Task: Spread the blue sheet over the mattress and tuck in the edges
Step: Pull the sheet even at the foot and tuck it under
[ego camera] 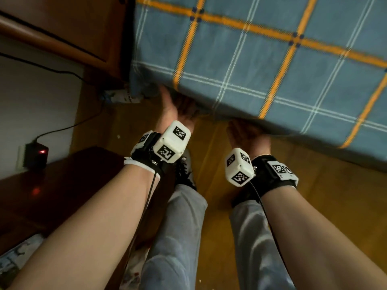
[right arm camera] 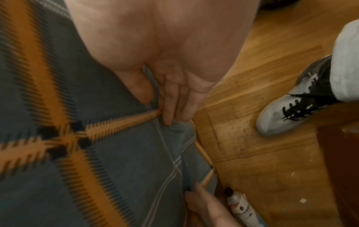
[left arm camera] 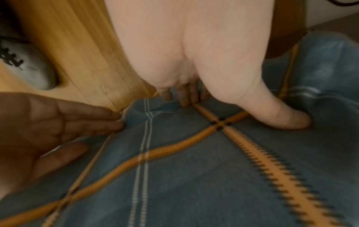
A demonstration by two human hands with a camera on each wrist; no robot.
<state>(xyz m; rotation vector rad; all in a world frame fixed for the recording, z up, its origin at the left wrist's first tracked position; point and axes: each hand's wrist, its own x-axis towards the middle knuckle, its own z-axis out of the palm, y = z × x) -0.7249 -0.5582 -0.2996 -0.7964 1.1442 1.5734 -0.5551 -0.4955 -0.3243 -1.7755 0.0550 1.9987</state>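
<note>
A blue sheet [ego camera: 261, 65] with orange and white check lines covers the mattress and hangs over its near edge. Both hands are palm-up at that edge, their fingertips hidden under the fabric in the head view. My left hand [ego camera: 178, 109] is near the bed's corner; in the left wrist view its straight fingers [left arm camera: 186, 98] push into a fold of the sheet [left arm camera: 194, 169] while the thumb presses the cloth. My right hand [ego camera: 247, 132] is a little to the right, with its straight fingers [right arm camera: 172, 110] pressed against the sheet's hem [right arm camera: 136, 153].
The wooden floor [ego camera: 303, 206] lies below the bed. A dark wooden cabinet [ego camera: 52, 195] stands at my left, with a plugged-in adapter [ego camera: 35, 154] and cable on the wall. A white tube [right arm camera: 240, 205] lies on the floor by the bed's corner. My shoe [right arm camera: 291, 110] is close to the bed.
</note>
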